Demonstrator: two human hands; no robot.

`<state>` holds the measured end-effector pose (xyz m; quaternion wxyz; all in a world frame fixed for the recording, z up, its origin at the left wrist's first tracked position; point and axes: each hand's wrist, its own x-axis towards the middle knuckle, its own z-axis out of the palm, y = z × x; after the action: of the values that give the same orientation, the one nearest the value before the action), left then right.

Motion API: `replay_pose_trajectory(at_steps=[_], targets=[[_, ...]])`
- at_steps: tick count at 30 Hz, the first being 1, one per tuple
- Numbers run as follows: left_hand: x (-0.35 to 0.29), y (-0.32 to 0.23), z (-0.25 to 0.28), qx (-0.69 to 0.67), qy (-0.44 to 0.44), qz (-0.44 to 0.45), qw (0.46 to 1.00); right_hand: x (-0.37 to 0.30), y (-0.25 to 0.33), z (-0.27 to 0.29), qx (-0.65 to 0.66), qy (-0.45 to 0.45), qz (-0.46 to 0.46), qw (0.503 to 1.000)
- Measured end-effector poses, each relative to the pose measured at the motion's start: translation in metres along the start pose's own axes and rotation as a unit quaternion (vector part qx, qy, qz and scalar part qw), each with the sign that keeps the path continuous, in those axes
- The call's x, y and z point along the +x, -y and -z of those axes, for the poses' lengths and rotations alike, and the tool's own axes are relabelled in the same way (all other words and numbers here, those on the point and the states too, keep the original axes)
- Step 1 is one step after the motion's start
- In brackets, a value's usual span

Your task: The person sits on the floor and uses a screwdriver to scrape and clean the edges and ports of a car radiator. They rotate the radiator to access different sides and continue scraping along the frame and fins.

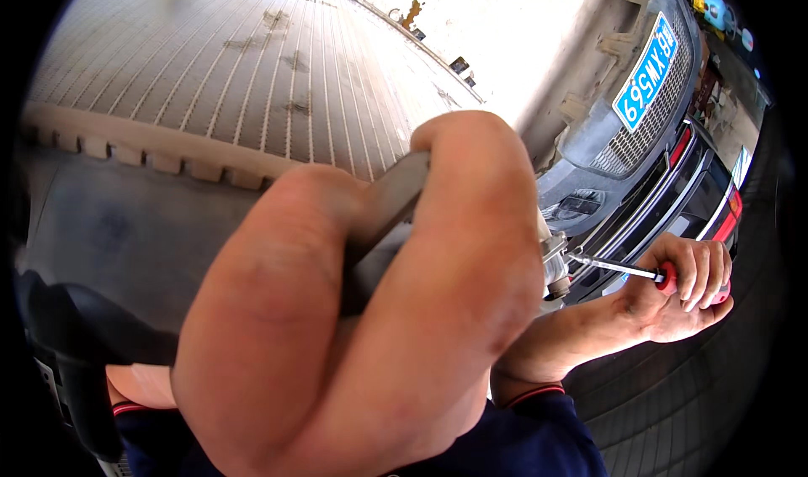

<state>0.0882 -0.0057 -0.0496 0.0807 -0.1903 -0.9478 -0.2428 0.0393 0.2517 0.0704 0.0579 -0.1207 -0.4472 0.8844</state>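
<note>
Very near the camera, my left hand (404,309) fills the middle of the head view, two bent fingers closed on a flat grey strip (391,195). The strip's other end is hidden behind the fingers, so its kind cannot be told. To the right, my right hand (690,279) is wrapped round the red and black handle of a screwdriver (619,267). Its steel shaft points left, the tip at a small silver metal fitting (555,262) beside my left hand. Whether the tip touches the fitting is hard to tell.
A large dark grey panel (118,216) with a notched edge lies at left. At upper right stands a grey car bumper (581,140) with a blue plate (648,73); below it are dark panels with red lamps (728,216). Ribbed grey flooring (210,65) spreads behind.
</note>
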Motion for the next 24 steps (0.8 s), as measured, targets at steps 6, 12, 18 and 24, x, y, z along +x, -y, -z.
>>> replay_pose_trajectory(at_steps=[6,12,18,24], targets=[[-0.005,-0.001,-0.006,0.006,-0.032,-0.01,0.999,0.012,0.003,0.018,-0.053,-0.015,-0.025,0.998],[-0.01,0.004,-0.008,0.012,-0.015,-0.045,0.999,0.014,-0.03,0.05,0.054,-0.059,-0.144,0.986],[-0.005,0.002,0.002,-0.002,0.043,-0.048,0.998,-0.008,-0.037,0.08,0.164,-0.153,-0.192,0.955],[-0.006,0.006,0.0,-0.006,0.051,-0.048,0.997,-0.019,0.031,0.107,-0.272,-0.057,-0.267,0.923]])
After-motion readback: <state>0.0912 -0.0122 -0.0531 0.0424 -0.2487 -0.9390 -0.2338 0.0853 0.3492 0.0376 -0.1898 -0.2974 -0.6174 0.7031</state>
